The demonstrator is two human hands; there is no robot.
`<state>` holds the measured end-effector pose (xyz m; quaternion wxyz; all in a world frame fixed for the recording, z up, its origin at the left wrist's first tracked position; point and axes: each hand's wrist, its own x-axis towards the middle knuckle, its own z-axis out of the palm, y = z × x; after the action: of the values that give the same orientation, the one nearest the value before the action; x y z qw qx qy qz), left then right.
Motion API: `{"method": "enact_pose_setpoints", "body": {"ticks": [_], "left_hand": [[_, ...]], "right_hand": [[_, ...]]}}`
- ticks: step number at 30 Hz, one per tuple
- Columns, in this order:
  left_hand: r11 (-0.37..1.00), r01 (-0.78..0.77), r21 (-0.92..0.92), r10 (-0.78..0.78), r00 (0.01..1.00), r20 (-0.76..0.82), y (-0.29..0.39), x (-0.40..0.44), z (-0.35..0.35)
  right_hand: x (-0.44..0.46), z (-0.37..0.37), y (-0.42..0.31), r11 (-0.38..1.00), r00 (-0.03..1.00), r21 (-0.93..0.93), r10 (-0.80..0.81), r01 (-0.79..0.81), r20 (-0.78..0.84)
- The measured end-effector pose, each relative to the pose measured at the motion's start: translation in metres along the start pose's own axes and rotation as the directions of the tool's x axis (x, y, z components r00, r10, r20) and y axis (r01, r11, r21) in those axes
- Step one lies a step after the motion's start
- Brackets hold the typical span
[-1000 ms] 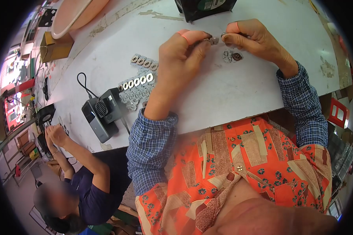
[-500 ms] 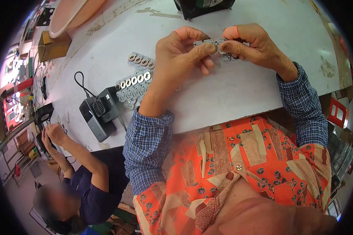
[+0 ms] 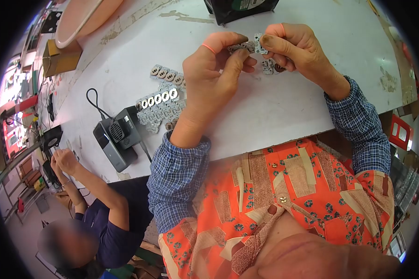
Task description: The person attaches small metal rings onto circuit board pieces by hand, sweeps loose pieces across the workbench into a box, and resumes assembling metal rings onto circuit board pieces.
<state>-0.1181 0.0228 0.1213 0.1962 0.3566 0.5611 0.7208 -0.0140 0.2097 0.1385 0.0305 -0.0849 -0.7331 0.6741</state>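
Note:
My left hand [image 3: 212, 72] is closed in a pinch on a short strip of small circuit boards [image 3: 248, 46], above the far middle of the table. Close beside it, my right hand [image 3: 299, 49] pinches one small circuit board [image 3: 260, 43] between thumb and fingers, held on edge at the strip's right end. Whether the two pieces are still joined I cannot tell. Below the right fingertips lies another small board [image 3: 267, 66], with a dark round part [image 3: 278, 68] partly covered by the fingers. Left of my left forearm, panels of similar boards [image 3: 160, 100] with shiny round discs lie on the table.
A grey device with a speaker-like grille [image 3: 118, 137] and cable loop sits on the white table [image 3: 246, 111] at left. A black box-like object [image 3: 239, 10] stands at the far edge. A pink basin [image 3: 86, 21] and cardboard box [image 3: 61, 58] are at upper left. A co-worker [image 3: 111, 204] sits at left.
My left thumb has drawn back from the right thumb, and the hands are slightly farther apart. The board in my right hand now stands more upright. More of the board beneath shows.

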Motion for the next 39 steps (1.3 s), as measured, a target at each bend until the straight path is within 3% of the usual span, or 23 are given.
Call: {"method": "enact_pose_setpoints", "body": {"ticks": [4,7,13,19,22,25,28,31,34,37,39], "left_hand": [[0.985,-0.078,0.155,0.076,0.997,0.016,-0.002,-0.001,-0.001],[0.971,-0.080,0.226,0.079,0.997,0.010,-0.004,-0.002,0.000],[0.987,-0.020,0.158,0.028,0.998,-0.048,-0.002,0.001,0.000],[0.992,-0.015,0.129,0.004,0.996,0.091,-0.002,0.000,-0.004],[0.900,-0.211,0.381,0.121,0.962,0.247,-0.004,0.001,-0.008],[0.925,-0.135,0.356,0.121,0.991,0.062,-0.007,0.004,-0.009],[0.980,0.062,0.190,-0.065,0.998,0.010,-0.004,0.005,-0.013],[0.957,0.274,-0.092,-0.275,0.961,-0.003,0.001,0.006,-0.009],[0.954,0.285,-0.092,-0.284,0.959,0.022,0.004,0.007,-0.010],[0.962,0.258,-0.088,-0.257,0.966,0.023,-0.002,0.004,-0.007],[0.976,0.214,-0.032,-0.213,0.977,0.021,-0.006,0.006,-0.010]], "right_hand": [[0.002,0.004,-0.004,0.995,0.996,-0.044,-0.090,0.091,0.025],[0.002,0.003,-0.006,0.998,0.998,-0.012,-0.057,0.057,0.029],[0.004,0.001,-0.003,0.999,0.999,0.037,0.029,-0.030,0.013],[0.005,-0.002,-0.002,0.984,0.996,0.153,0.089,-0.087,-0.006],[0.009,-0.008,0.000,0.998,0.993,-0.028,0.058,-0.062,-0.107],[0.008,-0.013,0.001,0.928,0.990,-0.347,-0.124,0.138,0.063],[0.010,-0.018,0.006,0.704,0.935,-0.616,-0.283,0.353,0.213],[0.011,-0.017,0.004,0.692,0.903,-0.587,-0.387,0.420,0.190],[0.009,-0.013,0.002,0.774,0.902,-0.476,-0.417,0.418,0.114],[0.004,-0.010,-0.005,0.885,0.955,-0.360,-0.261,0.295,0.141],[0.003,-0.010,-0.006,0.900,0.961,-0.339,-0.247,0.275,0.124]]}}
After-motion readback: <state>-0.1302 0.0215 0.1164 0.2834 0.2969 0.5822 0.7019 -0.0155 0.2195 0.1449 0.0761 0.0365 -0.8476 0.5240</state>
